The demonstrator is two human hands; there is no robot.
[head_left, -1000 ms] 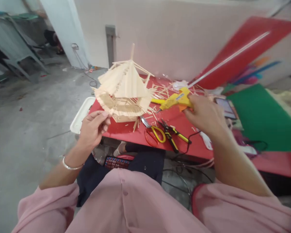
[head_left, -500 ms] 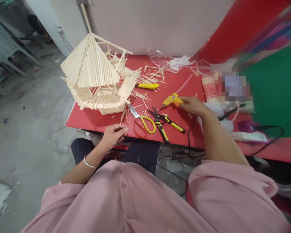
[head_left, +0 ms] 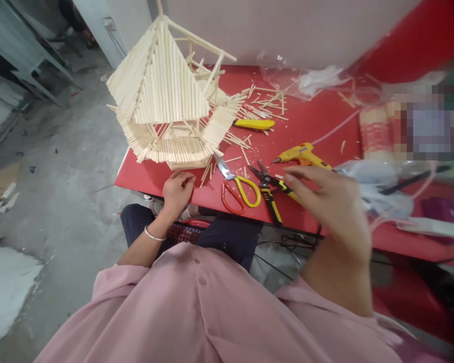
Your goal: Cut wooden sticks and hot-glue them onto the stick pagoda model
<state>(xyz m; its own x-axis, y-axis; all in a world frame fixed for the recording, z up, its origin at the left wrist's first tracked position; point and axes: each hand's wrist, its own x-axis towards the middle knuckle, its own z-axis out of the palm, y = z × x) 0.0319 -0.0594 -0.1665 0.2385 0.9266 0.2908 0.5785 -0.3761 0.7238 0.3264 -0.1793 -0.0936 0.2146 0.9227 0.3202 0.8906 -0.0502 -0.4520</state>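
A model house made of thin wooden sticks (head_left: 174,85), with a pointed roof, stands at the left of the red table (head_left: 144,176). Below it, at the table's front edge, my left hand (head_left: 178,192) is closed with curled fingers; whatever they may hold is hidden. My right hand (head_left: 325,201) hovers with thumb and fingers apart, holding nothing, beside the yellow glue gun (head_left: 300,153). The glue gun lies on the table with a glue stick out of its back. Close to that hand are black-and-yellow pliers (head_left: 268,189) with their jaws apart. Scissors (head_left: 236,184) with red and yellow handles lie between my hands.
Loose sticks (head_left: 267,103) and a yellow-handled tool (head_left: 253,124) lie behind the scissors. Clear plastic bags (head_left: 321,80) are near the wall, and a bundled pack of sticks (head_left: 378,131) is at right. Black cables (head_left: 287,241) hang below the table edge.
My right hand has let go of the glue gun and come back toward me. My left hand has moved slightly up onto the table edge. The view has shifted, so the table sits further right.
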